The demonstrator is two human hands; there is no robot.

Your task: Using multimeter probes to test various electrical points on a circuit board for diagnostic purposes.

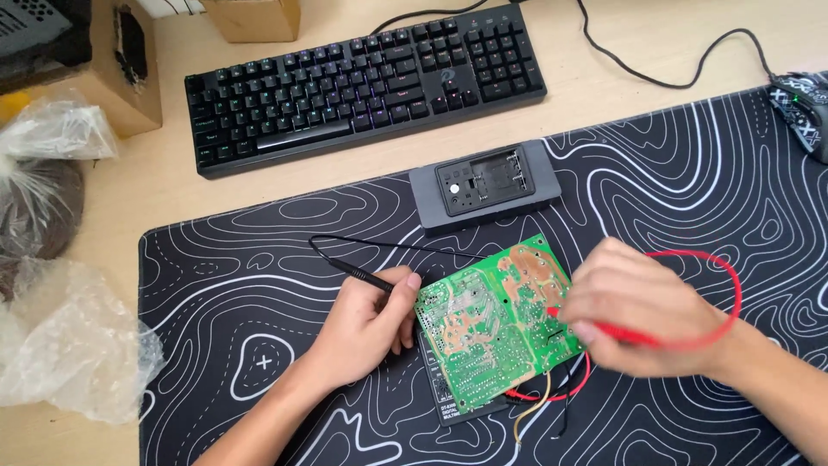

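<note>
a pale wooden desk [604, 95] was seen from above, mostly covered by a black desk mat [690, 198] printed with white contour lines. a black keyboard [366, 82] lay across the top, a grey rectangular case [485, 184] just below it at the mat's upper edge. two brown cardboard boxes were noted at the top: one [125, 73] at far left with a dark cut-out in its side, one [254, 17] beside it, cut off by the frame. crumpled clear plastic bags [65, 345] lay at the left edge. a patterned mouse [802, 103] sat at upper right.

a green circuit board [492, 332] was observed at mat centre, solder side up, long axis running from lower left to upper right, resting on a dark meter body [448, 406]. the left hand [366, 328] was closed around a black probe [362, 276], fingers clamped on it, tip end pointing upper left. the right hand [642, 319] was pinched shut on a red probe [604, 332], its tip on the board's right part. a red lead [724, 267] looped behind that hand.
</note>
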